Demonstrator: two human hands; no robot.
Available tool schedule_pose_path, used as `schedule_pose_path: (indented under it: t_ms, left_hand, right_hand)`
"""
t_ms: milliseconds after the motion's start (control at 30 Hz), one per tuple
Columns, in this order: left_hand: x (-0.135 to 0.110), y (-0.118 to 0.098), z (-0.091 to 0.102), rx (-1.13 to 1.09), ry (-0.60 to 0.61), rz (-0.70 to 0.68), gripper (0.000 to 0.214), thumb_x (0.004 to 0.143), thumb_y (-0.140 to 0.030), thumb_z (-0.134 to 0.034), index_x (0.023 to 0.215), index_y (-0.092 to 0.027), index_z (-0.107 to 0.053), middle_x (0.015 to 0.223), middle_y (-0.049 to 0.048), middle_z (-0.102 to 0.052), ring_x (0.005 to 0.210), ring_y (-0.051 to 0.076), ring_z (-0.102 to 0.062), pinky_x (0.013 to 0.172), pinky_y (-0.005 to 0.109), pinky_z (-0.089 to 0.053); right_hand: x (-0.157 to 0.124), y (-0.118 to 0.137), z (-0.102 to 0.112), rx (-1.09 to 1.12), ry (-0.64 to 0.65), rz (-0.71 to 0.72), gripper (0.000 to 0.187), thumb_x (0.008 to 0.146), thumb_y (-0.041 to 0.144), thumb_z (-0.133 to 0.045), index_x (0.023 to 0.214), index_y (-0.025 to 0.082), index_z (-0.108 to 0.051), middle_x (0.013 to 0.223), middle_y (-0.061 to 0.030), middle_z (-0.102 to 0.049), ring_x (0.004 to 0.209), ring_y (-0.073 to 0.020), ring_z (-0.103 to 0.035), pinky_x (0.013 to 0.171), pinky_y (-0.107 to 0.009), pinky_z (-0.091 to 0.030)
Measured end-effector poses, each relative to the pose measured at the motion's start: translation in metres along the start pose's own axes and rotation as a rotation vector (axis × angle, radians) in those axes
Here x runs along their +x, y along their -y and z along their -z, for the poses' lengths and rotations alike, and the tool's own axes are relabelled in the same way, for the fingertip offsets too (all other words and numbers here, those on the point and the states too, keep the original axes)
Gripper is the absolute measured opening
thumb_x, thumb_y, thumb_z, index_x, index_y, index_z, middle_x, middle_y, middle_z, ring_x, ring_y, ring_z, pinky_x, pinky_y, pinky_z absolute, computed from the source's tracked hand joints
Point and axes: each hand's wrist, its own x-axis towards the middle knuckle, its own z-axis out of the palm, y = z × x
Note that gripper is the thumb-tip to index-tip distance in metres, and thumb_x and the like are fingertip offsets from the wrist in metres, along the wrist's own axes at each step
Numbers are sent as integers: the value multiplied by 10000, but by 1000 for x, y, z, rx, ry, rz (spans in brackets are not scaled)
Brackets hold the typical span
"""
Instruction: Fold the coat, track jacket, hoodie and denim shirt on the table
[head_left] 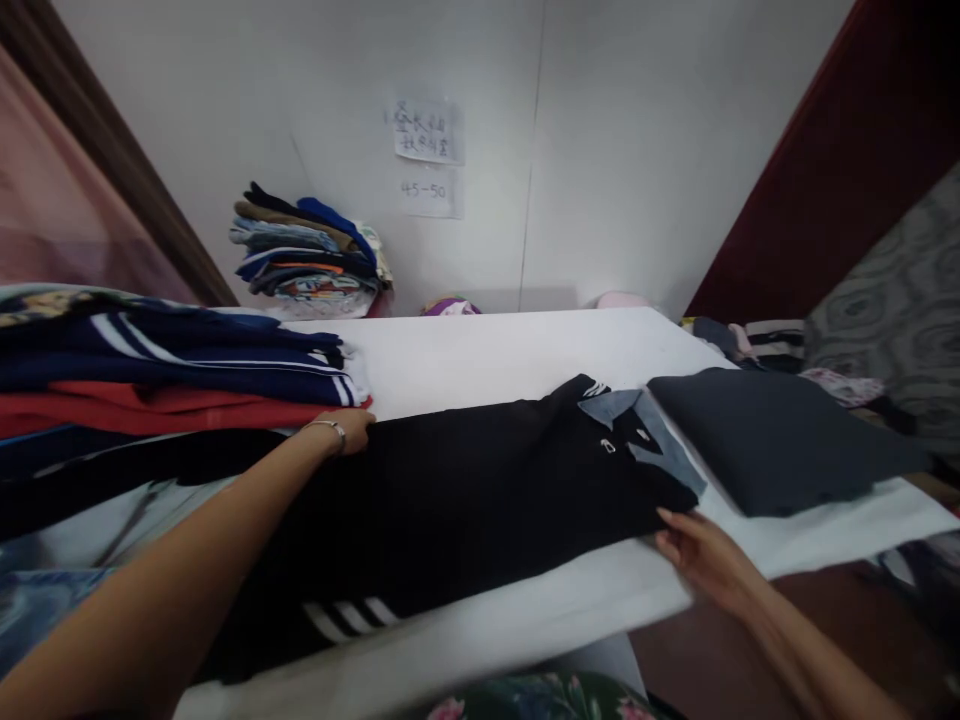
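Observation:
A black collared shirt [465, 490] lies stretched across the white table, its grey-blue collar [671, 450] pointing right. White stripes show on the cloth at lower left and near the shoulder, and small white marks sit by the collar. My left hand [349, 430], with a bracelet at the wrist, is closed on the shirt's far edge toward its left end. At the near edge below the collar, my right hand [694, 550] pinches the fabric between thumb and fingers. Part of the shirt's left end is hidden behind my left forearm.
Piled clothes [187, 370] in navy, red and black crowd the table's left side. Behind them rises a folded stack [311, 250]. A dark grey flat piece [780, 435] lies at right on the white table [480, 355]. Paper notes [427, 155] hang on the wall.

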Motion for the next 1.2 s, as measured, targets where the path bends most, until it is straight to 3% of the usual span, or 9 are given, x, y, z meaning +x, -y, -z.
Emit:
schedule_pose_path:
  t_ms: [133,267,400,567,667,800,1000,1100,1200]
  left_hand:
    - [12,-11,-8,29,-11,-19,558,619,-141,-533,1161,-168,-662,1241,168,-646,1125,337,-609,901,422,-480]
    - [-4,-17,-26,63,-232,-76,636,682,-137,-495,1314,-178,-551,1375,146,-550,1270,301,-501,1025,450,-395]
    - [-35,-29,-48,48,-479,-139,541,797,-265,-479,1325,-165,-535,1441,140,-480,1336,281,-426,1092,470,-321]
    - [-64,-32,-62,-7,-492,-175,489,873,-421,-439,1278,-182,-575,1448,120,-476,1333,263,-427,1084,445,-340]
    - [-69,-17,-61,-9,-463,-75,511,865,-419,-465,1306,-175,-553,1466,140,-450,1353,286,-401,1088,476,-323]
    - [-75,-5,-58,-88,-311,-86,575,830,-501,-505,1319,-202,-549,1457,138,-465,1374,308,-375,1113,533,-265]
    - [-93,-5,-63,-160,-191,-267,759,691,-565,-657,1372,-269,-498,1510,93,-396,1405,314,-322,1148,544,-196]
    - [-93,3,-67,-96,-231,-250,578,736,-447,-649,1278,-255,-591,1473,101,-451,1386,311,-357,1133,499,-255]
    - [-89,14,-65,-54,-260,-269,256,810,-337,-559,998,-241,-705,1287,94,-623,1284,289,-484,1082,445,-330]
  right_hand:
    - [-52,-6,10,-248,-6,-116,185,614,408,-801,666,316,-649,644,14,-690,586,-175,-678,521,-294,-565]
    - [-51,37,7,-690,-45,190,186,672,488,-697,701,305,-687,506,23,-613,460,-156,-576,457,-287,-490]
    - [-3,78,-23,-833,-38,574,302,771,464,-611,943,231,-696,756,-35,-702,670,-190,-653,614,-318,-551]
    - [97,95,-75,-1117,68,857,445,786,237,-538,1224,249,-614,1280,-69,-618,1187,-246,-569,996,-424,-480]
    - [137,99,-97,-1413,181,847,633,714,109,-546,1328,264,-546,1434,-59,-492,1366,-274,-389,1133,-471,-326]
    - [148,99,-117,-1720,356,736,715,709,120,-600,1394,286,-478,1489,-84,-423,1415,-334,-285,1139,-583,-199]
    - [128,95,-137,-1688,571,912,403,796,214,-592,1188,292,-650,1396,-58,-541,1390,-294,-336,1140,-566,-129]
    - [124,97,-144,-1534,602,870,325,801,140,-498,999,272,-720,1145,-29,-699,1175,-242,-559,1113,-494,-244]
    - [127,101,-148,-1349,583,794,319,789,149,-467,922,255,-737,948,-8,-737,907,-197,-644,949,-356,-427]
